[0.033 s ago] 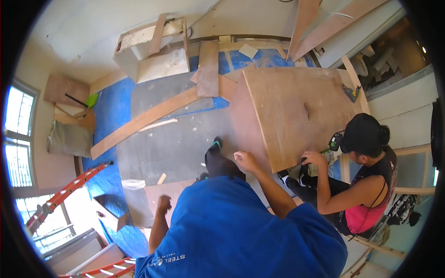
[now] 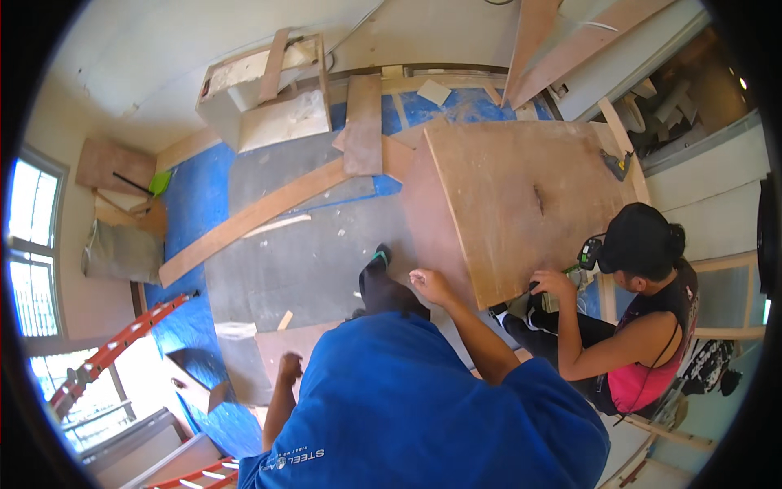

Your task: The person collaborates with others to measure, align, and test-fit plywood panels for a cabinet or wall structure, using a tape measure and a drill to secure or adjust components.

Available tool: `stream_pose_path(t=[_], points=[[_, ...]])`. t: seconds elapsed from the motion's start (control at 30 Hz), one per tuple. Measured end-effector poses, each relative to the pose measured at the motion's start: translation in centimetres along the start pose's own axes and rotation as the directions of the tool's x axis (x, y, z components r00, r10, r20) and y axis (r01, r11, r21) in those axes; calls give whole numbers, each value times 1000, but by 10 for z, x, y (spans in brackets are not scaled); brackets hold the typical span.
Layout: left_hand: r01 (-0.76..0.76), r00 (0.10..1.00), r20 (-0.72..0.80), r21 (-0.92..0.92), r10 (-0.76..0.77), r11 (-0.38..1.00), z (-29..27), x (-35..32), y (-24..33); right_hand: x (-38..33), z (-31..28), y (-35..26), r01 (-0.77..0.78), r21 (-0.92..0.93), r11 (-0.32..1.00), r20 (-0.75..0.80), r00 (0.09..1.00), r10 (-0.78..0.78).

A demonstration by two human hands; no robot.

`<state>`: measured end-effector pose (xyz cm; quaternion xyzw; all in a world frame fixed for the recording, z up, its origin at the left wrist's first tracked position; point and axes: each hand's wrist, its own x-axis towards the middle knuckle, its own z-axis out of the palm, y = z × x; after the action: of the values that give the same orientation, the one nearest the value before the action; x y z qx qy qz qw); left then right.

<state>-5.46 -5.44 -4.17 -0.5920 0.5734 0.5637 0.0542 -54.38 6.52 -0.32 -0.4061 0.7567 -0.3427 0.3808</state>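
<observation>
My right hand (image 2: 432,286) hangs in front of me with its fingers curled in, near the left edge of a large plywood panel (image 2: 529,204) but apart from it. Nothing shows in its fingers. My left hand (image 2: 289,367) hangs low at my left side, fingers bent, and it touches nothing I can see. Beside my right arm a co-worker (image 2: 643,301) in a black cap sits low at the panel's near edge, one hand (image 2: 554,283) at its corner. A green-and-black power tool (image 2: 588,253) shows by the co-worker's head. A yellow-and-black drill (image 2: 616,165) lies at the panel's far right.
Long boards (image 2: 252,220) and a short plank (image 2: 363,122) lie across the grey and blue floor covering. An open cabinet box (image 2: 281,122) stands at the back wall. On the left are an orange ladder (image 2: 122,346), a green dustpan (image 2: 160,182) and a windowed wall.
The view has tilted slightly, so the room sits a little lower in the picture. My left hand shows slightly lower; both hands keep nearly the same pose.
</observation>
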Motion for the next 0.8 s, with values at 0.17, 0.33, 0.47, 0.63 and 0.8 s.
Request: stream_pose_path(t=[0.17, 0.33, 0.47, 0.63, 0.8], points=[[-313, 949, 110, 456, 296, 833, -22, 102, -88, 71, -18, -4, 39, 3, 999, -38, 999, -39], [-267, 898, -222, 411, 379, 872, -66, 128, 30, 139, -33, 6, -103, -110, 989, -27, 995, 101], [90, 993, -75, -17, -91, 996, -84, 144, 229, 142, -33, 30, -285, -99, 953, 65, 954, 292], [64, 990, 122, 56, -71, 996, -104, 217, 323, 87, 2, 79, -419, -43, 907, -135, 902, 410], [-190, 918, 396, 478, -17, 857, -75, 282, 401, 4, 67, 148, -679, -211, 704, -277, 732, 623]])
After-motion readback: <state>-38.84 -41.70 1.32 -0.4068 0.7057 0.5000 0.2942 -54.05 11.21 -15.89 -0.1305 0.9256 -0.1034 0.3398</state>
